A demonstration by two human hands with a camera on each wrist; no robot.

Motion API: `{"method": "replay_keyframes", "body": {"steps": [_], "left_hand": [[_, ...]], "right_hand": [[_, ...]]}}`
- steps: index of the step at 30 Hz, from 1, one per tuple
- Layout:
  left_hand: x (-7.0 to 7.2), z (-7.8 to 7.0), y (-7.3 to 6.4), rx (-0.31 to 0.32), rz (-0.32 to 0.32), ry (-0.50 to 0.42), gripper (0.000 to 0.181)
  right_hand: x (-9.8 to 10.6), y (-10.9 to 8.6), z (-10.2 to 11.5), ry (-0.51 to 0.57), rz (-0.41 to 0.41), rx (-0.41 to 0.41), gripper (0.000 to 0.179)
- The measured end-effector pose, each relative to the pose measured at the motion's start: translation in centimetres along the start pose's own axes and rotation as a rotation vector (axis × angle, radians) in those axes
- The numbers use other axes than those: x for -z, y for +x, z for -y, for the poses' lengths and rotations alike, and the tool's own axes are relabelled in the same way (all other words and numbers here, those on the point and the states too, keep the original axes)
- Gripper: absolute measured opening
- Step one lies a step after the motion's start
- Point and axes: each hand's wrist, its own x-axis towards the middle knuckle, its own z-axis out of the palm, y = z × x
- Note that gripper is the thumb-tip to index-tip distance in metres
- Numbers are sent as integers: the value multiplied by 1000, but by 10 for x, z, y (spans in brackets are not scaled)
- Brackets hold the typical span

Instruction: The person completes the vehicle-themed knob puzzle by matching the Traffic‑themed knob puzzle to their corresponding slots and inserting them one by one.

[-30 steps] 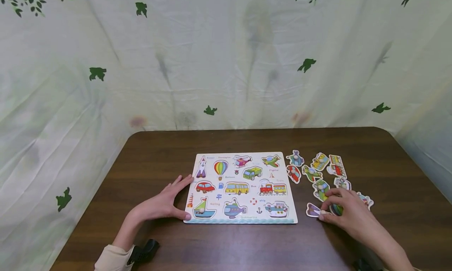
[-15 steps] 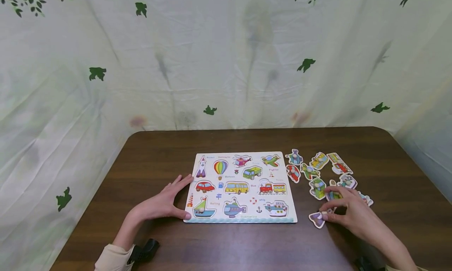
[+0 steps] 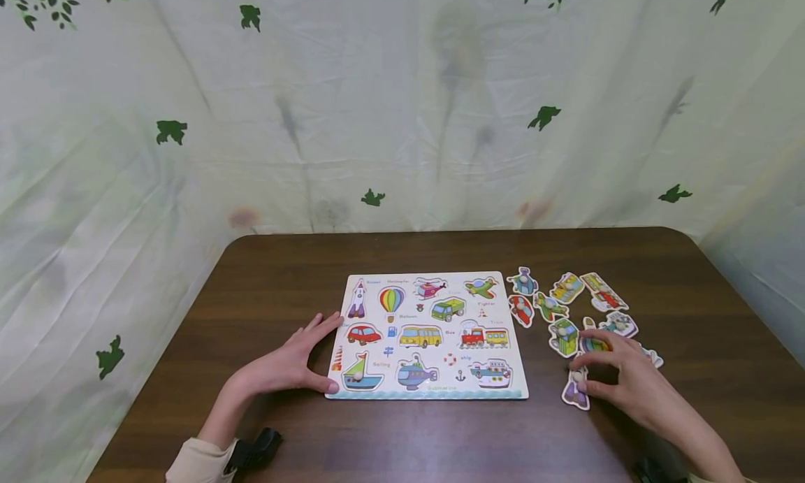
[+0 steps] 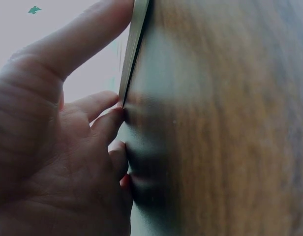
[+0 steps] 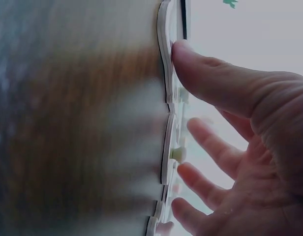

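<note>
Right of the board point(image 3: 450, 344), right hand point(image 3: 622, 371): reaching in from the lower right, narrow, thumb and index bent about the rocket in what looks like a pinch; remaining fingers loosely bent and apart.
Rocket point(image 3: 575, 397): on the tabletop point(image 3: 440, 441), apparently flat, fins on the near side, nose partly under the index; hold on the knob not clear.
Rocket work: by the look of it, securing a grip on this one piece; next move likely to call for a firm pinch and a lift clear of the balloon point(image 3: 593, 344), just beyond.
Car point(image 3: 521, 310) and submarine point(image 3: 523, 281): loose, just beside the board's right edge.
Sailboat point(image 3: 362, 381): knob showing, apparently seated in the board.
Left hand point(image 3: 292, 361): fingers spread along the board's left edge, thumb at the near corner; nothing gripped, seemingly bracing.
</note>
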Motion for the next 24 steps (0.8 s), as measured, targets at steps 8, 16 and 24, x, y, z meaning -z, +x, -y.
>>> {"method": "replay_keyframes", "body": {"steps": [8, 16, 24], "left_hand": [[0, 2, 1, 5, 0, 0, 110], [0, 1, -1, 6, -2, -6, 110], [-1, 2, -1, -7, -4, -9, 110]], "right_hand": [[0, 0, 3, -30, -11, -11, 35], [-1, 1, 3, -49, -26, 38, 39], [-6, 6, 13, -46, -93, 111, 47]]}}
